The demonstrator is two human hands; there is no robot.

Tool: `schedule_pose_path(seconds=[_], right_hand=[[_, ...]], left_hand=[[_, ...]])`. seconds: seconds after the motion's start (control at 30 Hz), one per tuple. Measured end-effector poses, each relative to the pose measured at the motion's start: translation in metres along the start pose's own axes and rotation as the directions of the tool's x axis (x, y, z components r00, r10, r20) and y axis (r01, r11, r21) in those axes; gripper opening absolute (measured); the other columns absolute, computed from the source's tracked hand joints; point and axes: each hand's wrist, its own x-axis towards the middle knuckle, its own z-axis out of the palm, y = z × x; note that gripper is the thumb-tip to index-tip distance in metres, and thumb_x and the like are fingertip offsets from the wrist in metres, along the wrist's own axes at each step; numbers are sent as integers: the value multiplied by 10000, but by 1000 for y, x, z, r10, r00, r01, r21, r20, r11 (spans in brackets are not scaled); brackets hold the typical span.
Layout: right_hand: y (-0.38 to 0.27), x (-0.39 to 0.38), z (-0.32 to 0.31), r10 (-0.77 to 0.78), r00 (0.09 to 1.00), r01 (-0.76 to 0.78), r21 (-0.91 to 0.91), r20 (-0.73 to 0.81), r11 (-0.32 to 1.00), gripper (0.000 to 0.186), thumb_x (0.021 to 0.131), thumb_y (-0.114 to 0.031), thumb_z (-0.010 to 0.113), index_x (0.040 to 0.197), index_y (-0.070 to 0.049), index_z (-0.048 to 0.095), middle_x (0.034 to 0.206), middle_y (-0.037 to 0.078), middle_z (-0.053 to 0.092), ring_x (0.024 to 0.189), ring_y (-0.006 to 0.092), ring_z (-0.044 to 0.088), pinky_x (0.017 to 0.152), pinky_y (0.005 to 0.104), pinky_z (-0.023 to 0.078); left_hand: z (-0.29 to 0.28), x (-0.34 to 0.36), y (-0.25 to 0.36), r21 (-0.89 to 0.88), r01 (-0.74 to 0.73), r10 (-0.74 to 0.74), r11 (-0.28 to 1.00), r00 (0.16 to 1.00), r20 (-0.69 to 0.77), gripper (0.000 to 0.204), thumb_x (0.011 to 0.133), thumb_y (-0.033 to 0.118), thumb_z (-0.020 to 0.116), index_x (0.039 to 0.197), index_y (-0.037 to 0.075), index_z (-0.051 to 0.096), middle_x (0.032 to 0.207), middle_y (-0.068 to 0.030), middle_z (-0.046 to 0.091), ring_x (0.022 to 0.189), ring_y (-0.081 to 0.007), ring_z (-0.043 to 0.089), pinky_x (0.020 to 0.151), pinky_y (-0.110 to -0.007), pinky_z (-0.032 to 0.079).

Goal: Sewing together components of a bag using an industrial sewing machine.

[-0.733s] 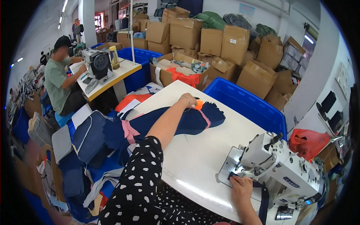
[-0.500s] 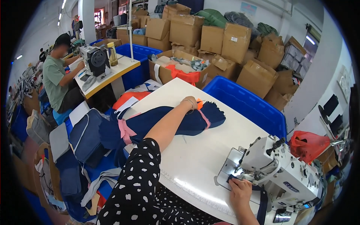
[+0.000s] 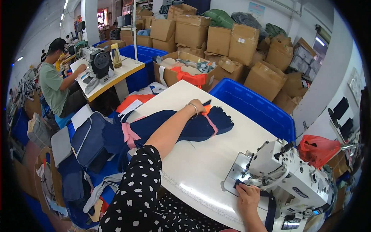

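Observation:
My left hand (image 3: pixel 197 106) reaches over a bundle of navy cut fabric pieces (image 3: pixel 164 120) on the table. Its fingers are closed at the bundle's right part, where a pointed navy tip sticks up beside a small orange piece (image 3: pixel 207 110); the fingertips are partly hidden. Pink strips (image 3: pixel 130 135) are wrapped around the bundle. With my right hand (image 3: pixel 248 196) I pinch a small navy fabric piece (image 3: pixel 240 183) against the metal plate of a white sewing machine (image 3: pixel 290 174). A navy strip (image 3: pixel 271 208) hangs beside that hand.
The white table (image 3: pixel 193 162) has a ruler scale near its front edge. Behind it stands a blue bin (image 3: pixel 255 108), with cardboard boxes (image 3: pixel 241 42) stacked beyond. A red plastic bag (image 3: pixel 315 149) hangs right. A co-worker (image 3: pixel 56 81) sits at another machine, far left.
My left hand has shifted slightly right and nearer, and a navy tip now rises beside the orange piece. My right hand stays at the machine. The co-worker has leaned left.

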Motion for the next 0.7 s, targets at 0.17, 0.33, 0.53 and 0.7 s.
schedule_pose_path(seconds=[0.17, 0.33, 0.53, 0.7], right_hand=[[0, -3, 0, -2, 1000, 2, -24, 12, 1000, 315, 701, -9, 678, 998, -90, 741, 1058, 38, 683, 937, 225, 632, 911, 413, 475], [2, -4, 1, -4, 1000, 4, -31, 10, 999, 320, 697, -4, 673, 998, -87, 741, 1053, 40, 686, 938, 226, 633, 910, 411, 475], [2, -2, 1, -8, 1000, 8, -24, 13, 1000, 320, 698, -3, 673, 998, -89, 744, 1053, 41, 687, 942, 226, 634, 916, 412, 474], [3, -3, 3, -8, 1000, 8, -12, 9, 1000, 312, 705, -3, 675, 997, -88, 745, 1058, 42, 686, 942, 223, 634, 925, 410, 470]], left_hand=[[-11, -20, 3, -502, 68, -34, 862, 996, 78, 230, 842, 88, 712, 1018, -48, 654, 799, -129, 687, 593, -182, 638, 511, -289, 504], [-25, -44, 10, -544, 27, 7, 839, 998, 60, 244, 821, 106, 738, 1004, -34, 661, 820, -131, 696, 626, -171, 661, 499, -274, 481], [-33, -36, 0, -592, 71, 46, 803, 983, 180, 280, 767, -27, 725, 1025, -69, 624, 826, -157, 685, 643, -205, 672, 523, -288, 540], [-35, -39, 1, -563, 76, 48, 823, 978, 203, 375, 741, -52, 723, 1090, -88, 588, 855, -176, 684, 655, -213, 675, 535, -291, 542]])
